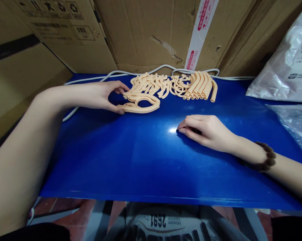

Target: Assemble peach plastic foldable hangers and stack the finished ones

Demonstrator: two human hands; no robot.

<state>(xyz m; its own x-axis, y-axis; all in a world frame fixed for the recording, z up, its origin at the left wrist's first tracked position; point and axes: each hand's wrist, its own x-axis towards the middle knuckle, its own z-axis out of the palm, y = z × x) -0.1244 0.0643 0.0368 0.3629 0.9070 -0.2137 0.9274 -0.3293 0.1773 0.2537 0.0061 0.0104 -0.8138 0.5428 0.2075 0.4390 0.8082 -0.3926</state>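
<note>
My left hand [113, 97] reaches to the near left end of a row of beige plastic parts, thumb and fingers around the end of some curved, loop-shaped pieces [148, 108]. The thumb touches the nearest piece; whether the fingers grip it firmly is hard to see. Behind these lie small wavy beige pieces [151, 83], then thin curved ones [179, 85]. At the row's right end, several bent beige tubes [201, 85] lie side by side. My right hand [203, 130] rests on the blue tabletop, fingertips pinched together; anything between them is hidden.
The blue table [140, 167] has a white cable [110, 75] along its back. Large cardboard boxes [145, 36] stand behind and at the left. A white plastic package [286, 67] sits at the back right, with a clear plastic bag [293, 124] in front of it.
</note>
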